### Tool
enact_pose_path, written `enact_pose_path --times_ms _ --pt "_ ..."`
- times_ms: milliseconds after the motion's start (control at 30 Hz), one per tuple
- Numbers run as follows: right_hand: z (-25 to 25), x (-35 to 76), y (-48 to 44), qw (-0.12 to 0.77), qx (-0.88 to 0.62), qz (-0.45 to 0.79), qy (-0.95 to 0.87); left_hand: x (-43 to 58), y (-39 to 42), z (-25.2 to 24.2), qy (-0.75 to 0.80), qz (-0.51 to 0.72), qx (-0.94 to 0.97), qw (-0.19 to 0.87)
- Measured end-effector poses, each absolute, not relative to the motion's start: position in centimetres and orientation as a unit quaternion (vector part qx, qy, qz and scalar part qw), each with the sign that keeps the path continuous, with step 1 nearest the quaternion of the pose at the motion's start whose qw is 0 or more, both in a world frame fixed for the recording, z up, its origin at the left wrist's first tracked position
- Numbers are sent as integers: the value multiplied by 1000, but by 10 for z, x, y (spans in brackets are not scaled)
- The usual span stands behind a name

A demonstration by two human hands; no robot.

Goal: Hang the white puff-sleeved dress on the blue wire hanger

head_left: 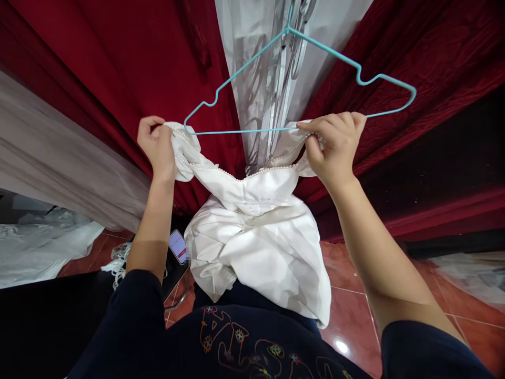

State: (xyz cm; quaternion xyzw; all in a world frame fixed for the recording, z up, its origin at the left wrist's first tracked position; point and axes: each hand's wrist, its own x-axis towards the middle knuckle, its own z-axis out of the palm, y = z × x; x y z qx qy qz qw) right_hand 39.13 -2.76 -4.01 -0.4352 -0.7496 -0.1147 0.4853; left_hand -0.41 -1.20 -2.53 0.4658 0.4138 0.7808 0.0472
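Note:
A white dress (pixel 272 231) with a pearl-beaded neckline hangs in front of my body, its skirt bunched over my lap. My left hand (pixel 157 147) is closed on the left sleeve of the dress, the fingers curled into the cloth. Higher on the right, my right hand (pixel 335 142) pinches the other sleeve. A light blue wire hanger (pixel 244 62) hangs above the dress; its left end passes in front of the left sleeve. My right fingers overlap the hanger's bottom bar, and whether they grip it too I cannot tell.
Red curtains (pixel 130 58) and a white drape (pixel 244 31) hang ahead. On a black surface (pixel 59 321) at the left lie a lit phone (pixel 178 246) and white cords (pixel 119 263). White tulle (pixel 43 247) spreads at far left. Red tiles (pixel 349 310) cover the floor.

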Motion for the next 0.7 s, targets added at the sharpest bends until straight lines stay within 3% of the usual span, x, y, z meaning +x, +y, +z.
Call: enact_pose_path --times_ms 133,267,400,567,700 --pt "-39 390 -33 483 -434 -122 -751 11 0 25 381 749 542 -21" --pt "-41 387 -37 479 -432 -124 -754 40 18 51 451 662 598 35" --pt "-43 385 -41 485 -428 -128 -752 54 39 49 399 645 646 85" --pt "-43 385 -38 476 -458 -127 -740 76 19 35 254 665 701 -46" --pt "-45 384 -36 480 -461 -116 -737 123 -27 13 291 515 806 -16"
